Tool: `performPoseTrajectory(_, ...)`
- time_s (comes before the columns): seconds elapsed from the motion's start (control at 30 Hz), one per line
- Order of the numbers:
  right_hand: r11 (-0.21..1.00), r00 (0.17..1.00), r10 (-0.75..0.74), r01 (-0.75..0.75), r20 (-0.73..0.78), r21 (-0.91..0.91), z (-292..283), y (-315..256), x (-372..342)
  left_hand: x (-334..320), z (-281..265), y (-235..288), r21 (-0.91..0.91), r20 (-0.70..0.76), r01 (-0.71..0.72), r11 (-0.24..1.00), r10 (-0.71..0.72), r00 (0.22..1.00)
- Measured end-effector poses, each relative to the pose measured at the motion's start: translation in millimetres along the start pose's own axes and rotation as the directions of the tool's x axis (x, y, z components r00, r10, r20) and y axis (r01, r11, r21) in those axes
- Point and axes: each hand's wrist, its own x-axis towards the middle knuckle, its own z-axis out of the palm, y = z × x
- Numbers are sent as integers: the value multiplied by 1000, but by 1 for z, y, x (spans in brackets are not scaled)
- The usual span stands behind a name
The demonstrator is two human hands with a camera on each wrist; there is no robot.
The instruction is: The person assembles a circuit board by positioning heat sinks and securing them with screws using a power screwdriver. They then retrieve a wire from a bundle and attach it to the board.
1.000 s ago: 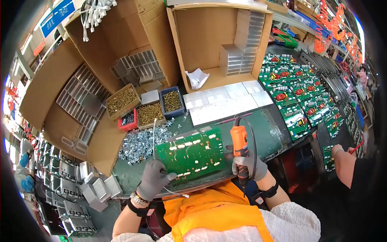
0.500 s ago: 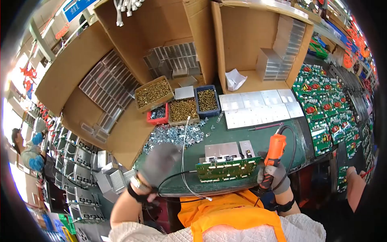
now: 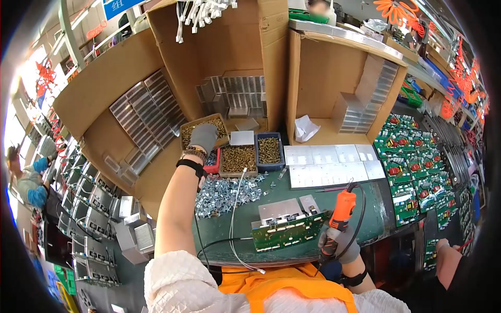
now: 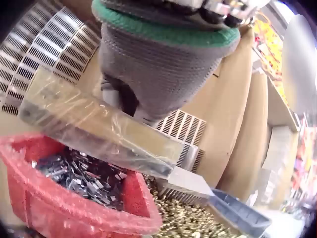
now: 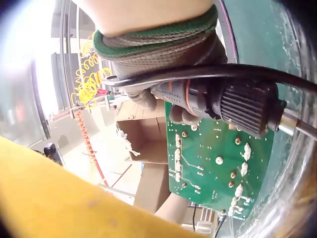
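Note:
My gloved left hand (image 3: 204,136) reaches into the tan bin (image 3: 223,142) of brass-coloured screws at the back. In the left wrist view the bin's taped wall (image 4: 99,119) hides its fingertips, so I cannot tell what they pinch. My gloved right hand (image 3: 342,241) grips an orange and black electric screwdriver (image 3: 343,209), tip downward. Beside that hand, a green circuit board (image 3: 287,235) stands tilted on edge with metal plates behind it. In the right wrist view, fingertips overlap the board's soldered face (image 5: 213,153) beneath the screwdriver.
A red bin (image 4: 74,213) of small dark parts and two more screw bins stand beside my left hand. Loose metal clips (image 3: 227,197) lie in front. Cardboard boxes (image 3: 329,78) hold heat sinks. Flat metal plates (image 3: 329,175), cables (image 3: 235,224) and several circuit boards surround the work area.
My left hand has left the board's left side and moved up into the screw bin. The board has tipped from facing me to standing on edge. The right hand keeps the screwdriver.

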Motion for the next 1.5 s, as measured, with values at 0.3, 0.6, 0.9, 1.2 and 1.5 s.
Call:
performPoseTrajectory(0.3,965,963,-261,259,-69,-38,-24,-8,-34,-7,15,-16,64,-356,-12,998,34,934)
performPoseTrajectory(0.6,459,474,-880,863,-25,214,-49,-36,-71,-179,-66,107,-590,-596,-453,669,18,803)
performPoseTrajectory(0.9,192,295,-955,664,-17,723,16,-72,-79,-334,-46,178,-974,-155,-150,167,-16,988)
performPoseTrajectory(1.2,283,374,-918,379,134,881,30,-65,-60,-377,-30,149,-976,202,209,60,-104,974)
performPoseTrajectory(1.5,187,283,-957,418,68,889,57,-54,-63,-346,-40,186,-997,77,76,18,97,992)
